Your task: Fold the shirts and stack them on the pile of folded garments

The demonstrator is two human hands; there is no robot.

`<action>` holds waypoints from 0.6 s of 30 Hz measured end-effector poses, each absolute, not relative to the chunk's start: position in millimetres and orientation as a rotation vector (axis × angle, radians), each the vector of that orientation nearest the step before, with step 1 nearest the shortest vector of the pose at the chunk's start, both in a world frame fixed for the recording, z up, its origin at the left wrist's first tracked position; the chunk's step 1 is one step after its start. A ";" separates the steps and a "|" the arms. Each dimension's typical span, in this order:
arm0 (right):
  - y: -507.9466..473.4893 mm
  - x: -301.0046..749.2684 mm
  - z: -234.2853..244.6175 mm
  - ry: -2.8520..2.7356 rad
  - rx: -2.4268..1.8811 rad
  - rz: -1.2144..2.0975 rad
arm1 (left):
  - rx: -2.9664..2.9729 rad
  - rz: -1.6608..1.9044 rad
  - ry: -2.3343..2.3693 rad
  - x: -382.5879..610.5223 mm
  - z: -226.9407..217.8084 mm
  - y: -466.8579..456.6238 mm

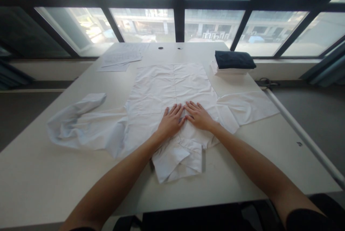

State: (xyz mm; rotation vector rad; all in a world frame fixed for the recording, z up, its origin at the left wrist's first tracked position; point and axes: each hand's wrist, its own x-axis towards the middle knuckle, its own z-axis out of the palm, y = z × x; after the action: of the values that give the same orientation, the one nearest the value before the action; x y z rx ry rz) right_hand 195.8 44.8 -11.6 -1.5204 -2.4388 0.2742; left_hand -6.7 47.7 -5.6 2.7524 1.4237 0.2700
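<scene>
A white button-up shirt (153, 83) lies spread front side up, its collar (178, 162) toward me and its hem at the far end. My left hand (171, 120) rests flat on the upper chest, just left of the button placket, fingers stretched out. Beside it my right hand (198, 115) lies flat right of the placket; the fingertips of both nearly meet. Neither hand grips the cloth. The left-side sleeve (88, 126) is crumpled and bent back on itself. On the other side the sleeve (250, 106) stretches out flatter.
The shirt lies on a white table (88, 184). At the back left are several paper sheets (121, 56). A dark folded cloth (234, 59) tops a white stack (229, 71) at the back right. A pale pole (304, 134) runs along the right edge. Windows stand behind.
</scene>
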 end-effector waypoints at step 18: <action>43.5 195.6 -9.1 -2.425 -1.595 0.262 | 2.736 0.255 1.425 -6.9 -6.4 48.3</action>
State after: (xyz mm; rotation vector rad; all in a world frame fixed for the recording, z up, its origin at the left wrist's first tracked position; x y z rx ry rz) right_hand 195.6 43.5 -9.1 -1.5947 -2.4246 0.2625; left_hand -6.9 48.3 -6.4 2.7362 1.4245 0.2551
